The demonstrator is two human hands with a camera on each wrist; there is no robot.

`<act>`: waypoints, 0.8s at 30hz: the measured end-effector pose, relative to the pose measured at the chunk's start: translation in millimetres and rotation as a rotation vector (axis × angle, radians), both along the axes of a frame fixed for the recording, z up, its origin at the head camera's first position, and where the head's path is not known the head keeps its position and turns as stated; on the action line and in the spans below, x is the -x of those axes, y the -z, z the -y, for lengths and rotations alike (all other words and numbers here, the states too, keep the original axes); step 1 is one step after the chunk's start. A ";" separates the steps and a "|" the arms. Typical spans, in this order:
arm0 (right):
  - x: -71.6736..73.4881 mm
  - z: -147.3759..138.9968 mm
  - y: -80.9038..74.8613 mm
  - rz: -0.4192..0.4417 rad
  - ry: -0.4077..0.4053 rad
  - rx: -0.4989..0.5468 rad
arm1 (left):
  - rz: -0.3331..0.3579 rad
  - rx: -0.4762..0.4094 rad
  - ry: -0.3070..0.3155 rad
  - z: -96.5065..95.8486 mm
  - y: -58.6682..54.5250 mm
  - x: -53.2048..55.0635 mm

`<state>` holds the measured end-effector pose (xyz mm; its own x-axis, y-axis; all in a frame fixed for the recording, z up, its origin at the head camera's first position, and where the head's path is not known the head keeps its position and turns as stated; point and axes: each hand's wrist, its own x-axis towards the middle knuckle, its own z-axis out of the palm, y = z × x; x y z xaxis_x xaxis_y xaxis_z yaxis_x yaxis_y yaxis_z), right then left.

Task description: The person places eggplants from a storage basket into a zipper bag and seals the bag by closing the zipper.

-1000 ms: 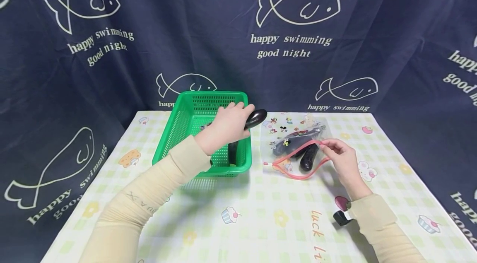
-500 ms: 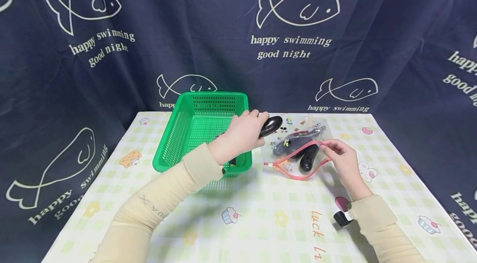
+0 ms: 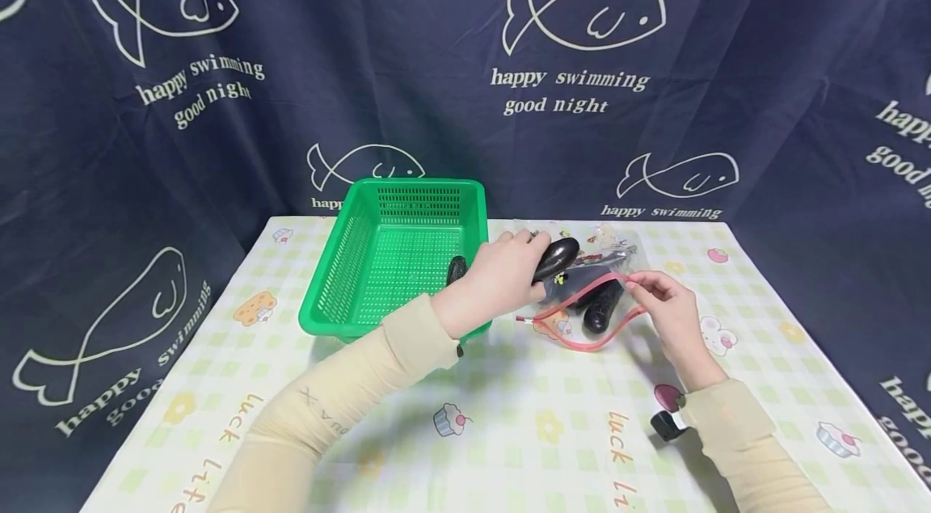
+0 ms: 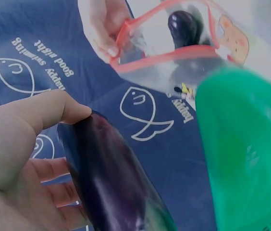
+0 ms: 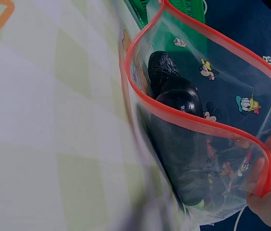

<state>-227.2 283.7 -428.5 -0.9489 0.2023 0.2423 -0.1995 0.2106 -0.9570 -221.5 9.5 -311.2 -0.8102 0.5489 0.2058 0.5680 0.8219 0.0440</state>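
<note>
My left hand (image 3: 502,275) grips a glossy dark eggplant (image 3: 558,256), its rounded end sticking out to the right, past the basket's right rim and over the back of a clear zip bag. In the left wrist view the thumb and fingers lie around the eggplant (image 4: 111,168). My right hand (image 3: 665,311) pinches the red-edged mouth of the zip bag (image 3: 633,246) at its right side. The bag's mouth gapes toward me. Inside it lie dark eggplants (image 5: 178,98), partly seen through the cartoon-printed plastic.
A green plastic basket (image 3: 320,311) stands on the left of the table, with another dark eggplant (image 3: 457,269) in it, partly hidden by my left hand. A checked cloth (image 3: 509,432) covers the table. Behind hangs a navy curtain (image 3: 451,93) with fish drawings.
My left hand has carried the eggplant rightward from above the basket to over the bag. My right hand has stayed in place, holding the bag's edge.
</note>
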 end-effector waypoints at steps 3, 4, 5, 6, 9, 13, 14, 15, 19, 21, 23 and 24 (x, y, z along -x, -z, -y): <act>1.2 0.0 0.2 -0.004 -0.005 0.004 | 0.007 -0.021 0.011 -4.6 5.2 -0.7; 1.6 0.0 0.3 -0.006 -0.006 0.006 | 0.006 -0.025 0.013 -6.1 7.0 -0.9; 2.0 0.1 0.3 -0.008 -0.007 0.009 | 0.006 -0.031 0.018 -7.7 8.7 -0.9; 2.3 0.2 0.3 -0.011 -0.007 0.012 | 0.004 -0.034 0.021 -9.3 10.3 -0.9; 2.7 0.8 0.2 -0.016 -0.009 0.015 | 0.023 -0.044 0.027 -14.0 14.1 -1.5; 2.4 1.8 -0.2 -0.021 -0.017 0.031 | 0.056 -0.026 0.030 -21.4 18.4 -3.5; 2.4 2.0 -0.3 -0.021 -0.019 0.036 | 0.055 -0.017 0.030 -23.3 19.6 -3.9; 2.4 2.2 -0.4 -0.022 -0.019 0.038 | 0.051 -0.005 0.031 -25.3 20.7 -4.3; 3.0 2.4 -0.8 -0.022 -0.020 0.048 | 0.038 0.029 0.035 -32.0 23.2 -7.0; 3.4 2.1 -0.7 -0.020 -0.019 0.047 | 0.047 0.033 0.036 -34.8 23.6 -8.5; 3.8 1.9 -0.7 -0.018 -0.014 0.043 | 0.060 0.031 0.038 -37.4 24.1 -10.1; 3.9 1.8 -0.7 -0.017 -0.013 0.040 | 0.063 0.031 0.037 -38.7 24.7 -10.6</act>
